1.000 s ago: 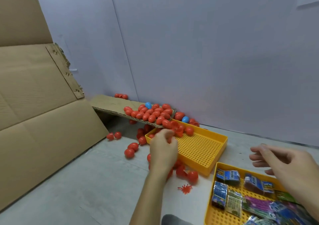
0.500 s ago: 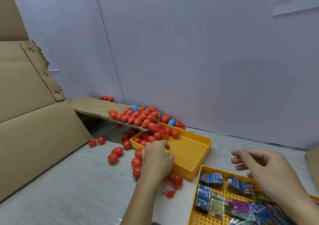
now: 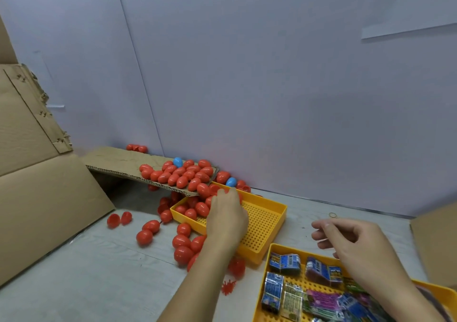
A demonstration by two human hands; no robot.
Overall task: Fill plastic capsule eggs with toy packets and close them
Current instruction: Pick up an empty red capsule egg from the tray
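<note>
Your left hand (image 3: 226, 219) is reaching into the far yellow tray (image 3: 265, 225), fingers curled down among the red capsule eggs (image 3: 195, 208) at its back corner; whether it already grips one you cannot tell, since the back of the hand hides the fingertips. Your right hand (image 3: 356, 243) hovers loosely open, holding nothing, to the right of that tray and above the near tray (image 3: 265, 267) of toy packets (image 3: 284, 262). The risk: eggs crowd the cardboard flap (image 3: 123, 163) overhanging the far tray's back corner, so a knock from your knuckles could likely send more rolling onto the floor, where several already lie to the tray's left. The eggs look smooth, glossy and rounded, mostly red with two blue ones (image 3: 231, 182) behind the tray
</note>
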